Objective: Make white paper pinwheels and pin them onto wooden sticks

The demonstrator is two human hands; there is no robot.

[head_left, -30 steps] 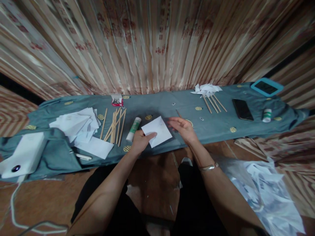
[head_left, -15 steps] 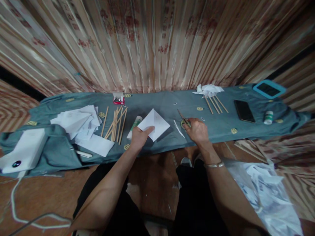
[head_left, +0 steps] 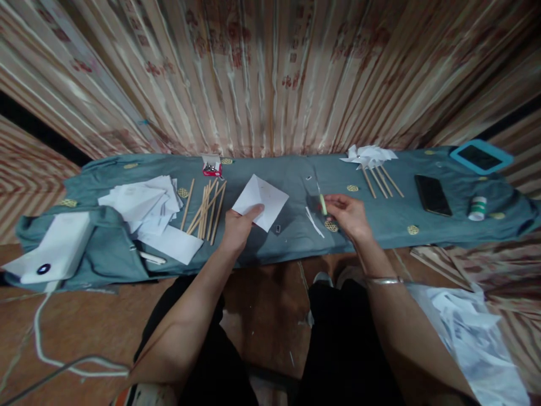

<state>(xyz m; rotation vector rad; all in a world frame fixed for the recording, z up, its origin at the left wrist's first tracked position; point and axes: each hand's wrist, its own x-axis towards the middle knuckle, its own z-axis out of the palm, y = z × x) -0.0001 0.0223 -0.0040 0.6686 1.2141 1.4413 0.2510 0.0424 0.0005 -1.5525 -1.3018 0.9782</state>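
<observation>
My left hand [head_left: 237,228] pinches a folded square of white paper [head_left: 266,200] between thumb and fingers, holding it a little above the cloth. My right hand [head_left: 347,215] is closed round the light green handle of a pair of scissors [head_left: 323,204]. Their thin blades point away from me and look blurred. Below the scissors, narrow white paper strips [head_left: 313,221] lie on the cloth. Several wooden sticks [head_left: 206,210] lie just left of my left hand.
On the cloth-covered table [head_left: 291,248] are a paper pile [head_left: 139,200], a red box of small metal pieces [head_left: 212,167], paper pinwheels on sticks [head_left: 369,158], a phone [head_left: 433,195], a glue stick [head_left: 477,207], a blue-framed tablet [head_left: 482,157] and a white device [head_left: 54,248].
The paper has turned somewhat in my left hand and shifted slightly up. My right hand has rotated the scissors, so their green handle now shows. The view has shifted a little.
</observation>
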